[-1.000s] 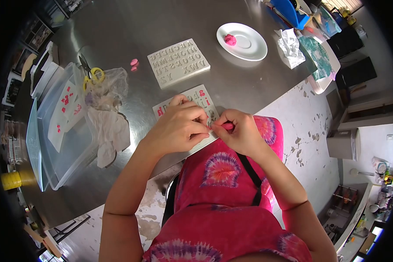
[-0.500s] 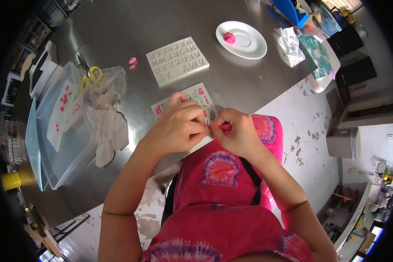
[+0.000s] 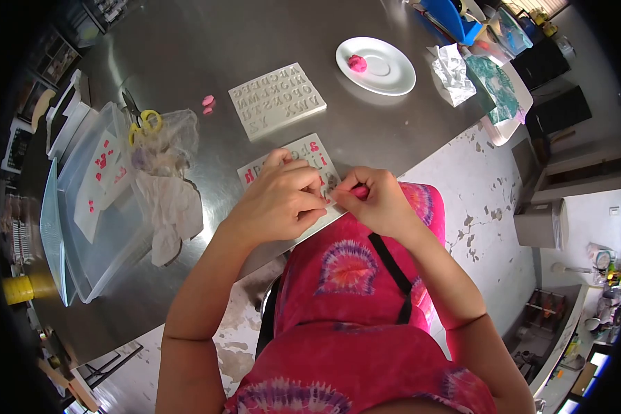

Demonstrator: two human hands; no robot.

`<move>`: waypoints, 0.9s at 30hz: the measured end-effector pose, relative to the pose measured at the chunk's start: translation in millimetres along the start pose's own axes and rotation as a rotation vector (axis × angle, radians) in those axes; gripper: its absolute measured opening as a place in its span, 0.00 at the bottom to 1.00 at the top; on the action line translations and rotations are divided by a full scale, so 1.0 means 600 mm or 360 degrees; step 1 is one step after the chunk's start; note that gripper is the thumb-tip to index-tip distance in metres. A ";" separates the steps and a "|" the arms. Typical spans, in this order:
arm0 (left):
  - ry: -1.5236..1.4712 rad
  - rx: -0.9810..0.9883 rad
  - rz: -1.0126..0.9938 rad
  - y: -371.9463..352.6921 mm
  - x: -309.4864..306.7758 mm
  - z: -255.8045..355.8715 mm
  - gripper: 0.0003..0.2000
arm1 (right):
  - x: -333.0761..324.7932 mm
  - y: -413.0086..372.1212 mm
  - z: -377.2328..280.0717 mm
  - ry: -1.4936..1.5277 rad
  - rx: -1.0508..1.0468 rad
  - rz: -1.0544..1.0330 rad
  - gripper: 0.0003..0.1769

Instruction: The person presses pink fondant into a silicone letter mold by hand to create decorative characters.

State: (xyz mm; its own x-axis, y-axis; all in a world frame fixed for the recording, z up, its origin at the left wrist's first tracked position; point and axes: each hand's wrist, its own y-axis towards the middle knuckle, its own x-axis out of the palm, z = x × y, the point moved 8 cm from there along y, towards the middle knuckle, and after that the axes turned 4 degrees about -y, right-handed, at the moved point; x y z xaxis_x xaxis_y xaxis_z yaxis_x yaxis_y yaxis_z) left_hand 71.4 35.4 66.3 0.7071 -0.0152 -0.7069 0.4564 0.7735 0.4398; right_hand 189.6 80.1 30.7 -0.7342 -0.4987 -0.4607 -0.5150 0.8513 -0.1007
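A white letter mould [image 3: 303, 146] lies at the table edge, some of its letter hollows filled with pink dough. My left hand [image 3: 277, 196] rests over it, fingers curled and pinched together; whatever they grip is hidden. At the mould's right edge, my right hand [image 3: 376, 200] is closed around a lump of pink dough [image 3: 360, 192], thumb and forefinger pointing at the mould. The two hands' fingertips are close together. Behind them lies a second, thicker letter mould [image 3: 276, 100], its hollows unfilled.
A white saucer [image 3: 393, 69] carries a pink dough ball [image 3: 357, 63], near crumpled white paper [image 3: 452, 76]. Small pink pieces [image 3: 208, 102] lie left of the moulds. Yellow-handled scissors [image 3: 145, 124], a plastic bag [image 3: 169, 148] and a clear tray [image 3: 110, 255] with pink letters on paper stand left.
My right hand has drawn slightly right and up, its fingertips a little farther from my left hand. My left hand has barely moved. The whole view has shifted slightly.
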 end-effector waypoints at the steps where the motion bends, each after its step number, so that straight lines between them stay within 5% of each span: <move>1: -0.0028 -0.0004 0.0017 -0.001 -0.001 -0.001 0.04 | -0.002 -0.002 0.003 -0.0015 0.0027 0.0040 0.05; 3: -0.0052 -0.0013 0.0034 -0.003 -0.003 -0.002 0.04 | 0.004 -0.005 0.010 -0.0027 0.0052 0.0076 0.05; 6: -0.0036 0.0013 0.0024 -0.003 -0.006 -0.001 0.05 | 0.003 -0.013 -0.024 -0.0386 -0.0432 0.0287 0.06; 11: -0.0124 -0.0057 0.0325 -0.003 -0.038 -0.008 0.07 | -0.006 0.000 0.015 0.0121 0.0059 0.0038 0.08; 15: -0.0176 -0.0193 0.0649 -0.010 -0.056 -0.030 0.08 | -0.003 0.008 0.006 0.0509 0.0098 0.0060 0.11; 17: -0.0651 -0.0458 0.0617 -0.015 -0.044 -0.052 0.11 | -0.001 0.010 -0.018 0.0719 0.0043 0.0110 0.11; 27: 0.0112 -0.0043 0.0932 -0.023 -0.051 -0.007 0.15 | 0.015 0.009 -0.026 0.1009 -0.0028 0.0204 0.08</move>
State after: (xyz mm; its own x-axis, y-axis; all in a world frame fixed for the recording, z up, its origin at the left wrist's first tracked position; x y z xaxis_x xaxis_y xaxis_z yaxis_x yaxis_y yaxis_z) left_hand 41.1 27.8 79.6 0.7993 0.4606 -0.3860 -0.0140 0.6564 0.7542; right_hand 173.3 77.6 39.4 -0.9064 -0.3975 0.1427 -0.4090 0.9104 -0.0624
